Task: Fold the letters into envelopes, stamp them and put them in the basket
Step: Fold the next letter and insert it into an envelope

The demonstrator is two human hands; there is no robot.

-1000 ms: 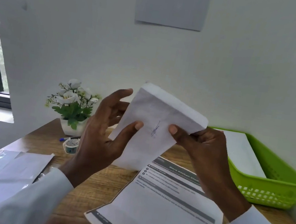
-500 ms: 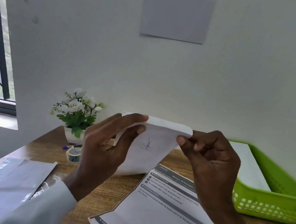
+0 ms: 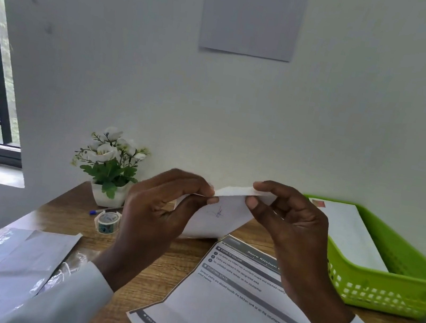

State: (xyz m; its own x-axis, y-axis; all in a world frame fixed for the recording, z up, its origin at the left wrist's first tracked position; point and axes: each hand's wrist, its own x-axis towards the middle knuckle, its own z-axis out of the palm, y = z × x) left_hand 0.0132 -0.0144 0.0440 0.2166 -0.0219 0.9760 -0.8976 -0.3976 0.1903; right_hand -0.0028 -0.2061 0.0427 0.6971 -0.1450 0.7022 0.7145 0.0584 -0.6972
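Note:
A white envelope (image 3: 214, 217) with a small pen scribble on it is held above the wooden desk (image 3: 160, 273). My left hand (image 3: 158, 217) pinches its top edge at the left and my right hand (image 3: 285, 223) pinches the same edge at the right; the top edge is bent over. A printed letter (image 3: 232, 312) with creases lies flat on the desk below my hands. The green basket (image 3: 387, 289) stands at the right with a stamped white envelope (image 3: 348, 233) lying in it.
A roll of patterned tape (image 3: 108, 220) and a blue pen (image 3: 100, 211) lie beside a white pot of artificial flowers (image 3: 110, 167) at the back left. Clear plastic packaging with envelopes (image 3: 3, 265) lies at the left desk edge. The wall stands close behind.
The envelope has come down and its top flap has been bent over between both hands. My hands have moved closer to the top edge, and the view has tilted upward.

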